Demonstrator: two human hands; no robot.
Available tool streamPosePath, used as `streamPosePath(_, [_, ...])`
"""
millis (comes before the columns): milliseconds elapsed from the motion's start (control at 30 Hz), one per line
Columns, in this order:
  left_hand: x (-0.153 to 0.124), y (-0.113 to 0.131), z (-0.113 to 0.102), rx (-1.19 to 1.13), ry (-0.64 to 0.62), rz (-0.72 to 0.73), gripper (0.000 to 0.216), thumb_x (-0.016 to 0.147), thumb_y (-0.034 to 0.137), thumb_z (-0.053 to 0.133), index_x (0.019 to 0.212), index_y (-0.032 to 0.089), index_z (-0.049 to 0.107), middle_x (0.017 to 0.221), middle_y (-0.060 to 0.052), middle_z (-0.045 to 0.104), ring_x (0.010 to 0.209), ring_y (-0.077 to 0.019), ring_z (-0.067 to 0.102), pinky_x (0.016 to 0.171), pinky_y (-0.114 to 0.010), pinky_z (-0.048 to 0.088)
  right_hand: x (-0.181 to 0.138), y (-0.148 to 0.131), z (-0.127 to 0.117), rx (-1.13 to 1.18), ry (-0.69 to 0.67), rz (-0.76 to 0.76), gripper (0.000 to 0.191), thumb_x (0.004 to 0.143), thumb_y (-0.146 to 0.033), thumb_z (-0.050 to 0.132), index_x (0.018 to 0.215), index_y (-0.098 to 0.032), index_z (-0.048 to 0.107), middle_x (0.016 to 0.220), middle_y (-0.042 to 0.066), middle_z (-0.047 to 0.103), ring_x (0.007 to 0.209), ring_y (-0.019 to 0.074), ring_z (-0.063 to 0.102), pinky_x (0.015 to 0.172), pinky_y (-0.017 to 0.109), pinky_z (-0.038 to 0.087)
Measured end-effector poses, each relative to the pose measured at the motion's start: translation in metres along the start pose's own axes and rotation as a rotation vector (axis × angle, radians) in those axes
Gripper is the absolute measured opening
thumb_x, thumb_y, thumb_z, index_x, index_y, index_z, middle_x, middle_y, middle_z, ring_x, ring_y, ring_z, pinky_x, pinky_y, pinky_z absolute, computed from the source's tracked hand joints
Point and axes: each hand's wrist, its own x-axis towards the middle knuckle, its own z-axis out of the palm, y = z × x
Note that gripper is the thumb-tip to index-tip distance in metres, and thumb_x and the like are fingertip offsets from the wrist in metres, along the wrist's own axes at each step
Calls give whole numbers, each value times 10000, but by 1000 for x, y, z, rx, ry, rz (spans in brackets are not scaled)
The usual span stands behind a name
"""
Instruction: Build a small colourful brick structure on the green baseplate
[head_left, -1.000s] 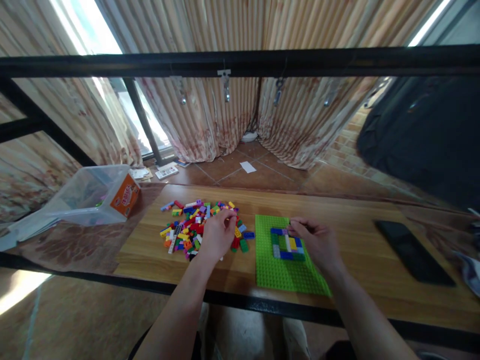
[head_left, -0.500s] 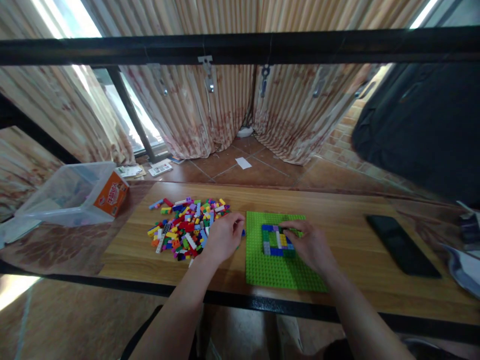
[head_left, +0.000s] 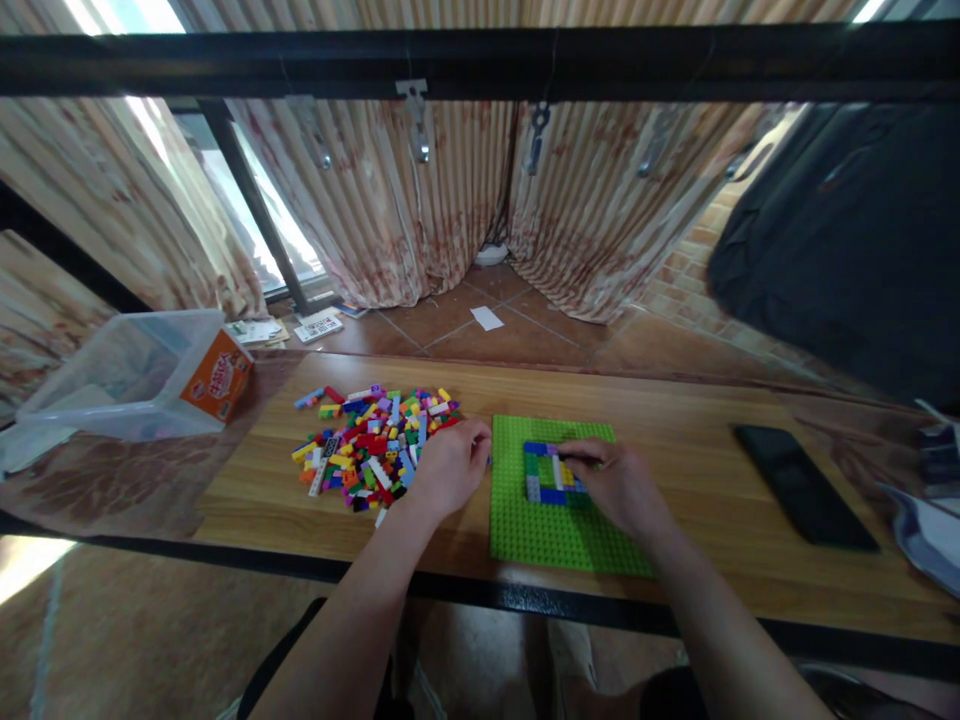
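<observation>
A green baseplate (head_left: 540,530) lies on the wooden table (head_left: 675,420) in front of me. On it stands a small flat build of blue, green, white and yellow bricks (head_left: 545,474). My right hand (head_left: 615,485) rests over the build's right side, fingers curled and pressed down on its bricks. My left hand (head_left: 448,465) sits between the baseplate's left edge and a pile of loose coloured bricks (head_left: 367,445), fingers closed; what they hold is hidden.
A clear plastic tub (head_left: 127,375) with an orange label lies tipped at the far left. A black phone (head_left: 802,485) lies flat at the right. A black bar (head_left: 480,60) crosses overhead. Curtains hang behind the table.
My left hand has moved right, off the brick pile to the baseplate's left edge. My right hand has stayed on the build. The view has shifted slightly.
</observation>
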Motion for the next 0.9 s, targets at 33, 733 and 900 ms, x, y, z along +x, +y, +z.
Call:
streamPosePath(33, [0, 0, 0, 4, -7, -2, 164, 885, 148, 478, 827, 187, 627, 765, -13, 663, 690, -143, 603, 655, -247, 431, -1, 0, -1, -63, 1, -37, 266, 792, -203, 534, 895, -268, 770, 936, 10, 769, 851, 198, 709, 812, 345, 542])
streamPosePath(733, [-1, 4, -5, 11, -25, -5, 164, 885, 147, 479, 840, 178, 634, 789, -15, 679, 707, -141, 606, 655, -249, 419, 2, 19, -2, -57, -47, -106, 243, 796, -215, 540, 919, -243, 747, 924, 28, 733, 831, 185, 678, 793, 341, 530])
streamPosePath(900, [-1, 6, -7, 33, -39, -17, 166, 885, 142, 479, 837, 178, 633, 778, -14, 678, 682, -140, 603, 645, -250, 420, 5, 20, -4, -57, -79, -160, 220, 804, -215, 549, 894, -242, 747, 932, 37, 716, 864, 190, 667, 823, 351, 516])
